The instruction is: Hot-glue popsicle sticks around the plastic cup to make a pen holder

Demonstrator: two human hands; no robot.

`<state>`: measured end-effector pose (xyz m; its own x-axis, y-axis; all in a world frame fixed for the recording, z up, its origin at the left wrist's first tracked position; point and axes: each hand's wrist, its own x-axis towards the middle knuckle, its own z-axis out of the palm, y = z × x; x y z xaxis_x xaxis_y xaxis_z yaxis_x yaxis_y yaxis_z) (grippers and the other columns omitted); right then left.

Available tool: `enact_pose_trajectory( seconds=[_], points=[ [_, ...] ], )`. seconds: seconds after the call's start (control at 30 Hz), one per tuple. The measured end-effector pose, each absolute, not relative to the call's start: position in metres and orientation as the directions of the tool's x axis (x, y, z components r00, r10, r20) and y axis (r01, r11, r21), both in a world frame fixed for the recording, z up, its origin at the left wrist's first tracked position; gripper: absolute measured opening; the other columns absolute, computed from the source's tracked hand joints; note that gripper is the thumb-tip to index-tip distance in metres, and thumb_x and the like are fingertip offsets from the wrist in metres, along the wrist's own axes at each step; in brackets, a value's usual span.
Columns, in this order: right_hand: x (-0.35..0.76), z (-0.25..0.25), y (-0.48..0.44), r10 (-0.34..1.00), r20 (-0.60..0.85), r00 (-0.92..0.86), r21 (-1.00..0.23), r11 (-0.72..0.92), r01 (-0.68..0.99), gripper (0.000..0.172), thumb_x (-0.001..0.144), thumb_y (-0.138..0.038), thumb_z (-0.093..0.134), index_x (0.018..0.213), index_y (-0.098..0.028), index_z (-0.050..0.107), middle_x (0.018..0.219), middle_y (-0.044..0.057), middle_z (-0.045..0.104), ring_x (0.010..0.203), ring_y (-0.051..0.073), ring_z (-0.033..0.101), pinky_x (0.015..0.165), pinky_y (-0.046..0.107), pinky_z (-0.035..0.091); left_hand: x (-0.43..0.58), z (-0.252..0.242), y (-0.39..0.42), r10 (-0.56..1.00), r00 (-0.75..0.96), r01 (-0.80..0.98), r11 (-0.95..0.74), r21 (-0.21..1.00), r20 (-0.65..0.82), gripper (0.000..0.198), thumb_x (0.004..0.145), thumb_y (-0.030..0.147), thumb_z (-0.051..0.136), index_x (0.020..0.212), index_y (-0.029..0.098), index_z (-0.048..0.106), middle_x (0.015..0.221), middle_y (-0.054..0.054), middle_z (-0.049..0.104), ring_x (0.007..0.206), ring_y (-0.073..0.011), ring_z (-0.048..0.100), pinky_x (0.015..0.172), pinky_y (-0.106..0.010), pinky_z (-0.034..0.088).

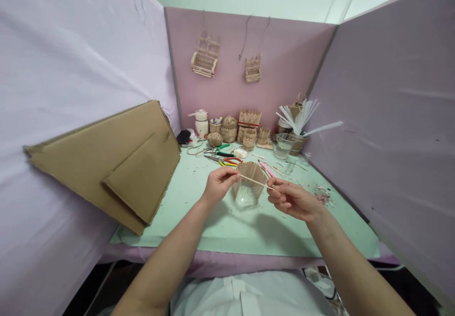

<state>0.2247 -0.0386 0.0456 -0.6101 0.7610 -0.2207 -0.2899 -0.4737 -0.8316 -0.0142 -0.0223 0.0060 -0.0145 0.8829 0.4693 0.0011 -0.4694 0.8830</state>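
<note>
My left hand (217,184) and my right hand (290,199) each pinch one end of a thin wooden stick (253,181), held level above the pale green table (199,211). Just behind and under the stick stands a clear plastic cup clad with wooden sticks (249,183). Both hands have their fingers closed on the stick's ends.
A folded cardboard sheet (117,164) leans at the left. Scissors and pliers (223,157), a twine ball (215,139), stick baskets (249,126), a clear cup (283,146) and white strips (300,116) crowd the back. Purple panels wall the desk; scraps (322,192) lie right.
</note>
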Motion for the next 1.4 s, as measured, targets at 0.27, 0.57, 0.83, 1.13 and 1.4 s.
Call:
enact_pose_trajectory(
  seconds=[0.27,0.57,0.83,1.13,1.4],
  points=[
    [0.21,0.049,-0.039,0.991,0.042,-0.124,-0.957,0.004,-0.289,0.039,0.058,-0.043,0.091,0.08,-0.019,0.07,0.07,0.0,0.063,0.06,0.007,0.054,0.053,0.018,0.047,-0.018,0.011,-0.018,0.976,0.06,-0.222,-0.191,0.956,0.209,0.034,0.068,0.047,0.078,0.067,0.014,0.071,0.066,-0.005,0.07,0.053,-0.0091,0.052,0.051,-0.023,0.038],
    [0.204,0.048,-0.027,0.997,0.081,0.018,-0.974,0.083,-0.209,0.033,0.06,-0.043,0.086,0.071,-0.018,0.067,0.064,0.001,0.064,0.054,0.009,0.054,0.049,0.023,0.045,-0.019,0.008,-0.016,0.984,0.109,-0.249,-0.107,0.963,0.137,0.037,0.065,0.049,0.078,0.071,0.014,0.071,0.069,-0.007,0.071,0.051,-0.008,0.05,0.049,-0.022,0.034],
    [0.261,0.082,0.006,0.872,0.413,0.264,-0.908,0.37,0.198,0.02,0.076,-0.039,0.07,0.079,-0.02,0.069,0.068,0.001,0.065,0.06,0.013,0.058,0.059,0.028,0.051,-0.021,0.01,-0.009,0.969,-0.192,-0.197,-0.196,0.961,0.158,0.046,0.066,0.056,0.074,0.055,0.018,0.051,0.051,0.004,0.047,0.046,-0.0057,0.036,0.045,-0.021,0.025],
    [0.306,0.082,0.031,0.859,0.454,0.234,-0.764,0.24,0.599,0.022,0.078,-0.035,0.057,0.072,-0.017,0.068,0.064,0.003,0.066,0.057,0.014,0.056,0.055,0.026,0.041,-0.02,0.003,-0.005,0.943,-0.269,-0.136,-0.239,0.961,0.197,0.031,0.07,0.045,0.072,0.067,0.017,0.06,0.06,0.003,0.054,0.049,-0.0061,0.04,0.046,-0.019,0.03],
    [0.314,0.072,0.044,0.874,0.451,0.182,-0.678,0.203,0.706,0.02,0.076,-0.03,0.054,0.07,-0.017,0.068,0.061,0.003,0.066,0.057,0.014,0.055,0.056,0.026,0.038,-0.02,0.0,-0.006,0.931,-0.284,-0.007,-0.24,0.971,0.228,0.034,0.077,0.051,0.068,0.075,0.018,0.059,0.05,0.007,0.046,0.04,-0.0062,0.033,0.041,-0.02,0.022]
  ],
)
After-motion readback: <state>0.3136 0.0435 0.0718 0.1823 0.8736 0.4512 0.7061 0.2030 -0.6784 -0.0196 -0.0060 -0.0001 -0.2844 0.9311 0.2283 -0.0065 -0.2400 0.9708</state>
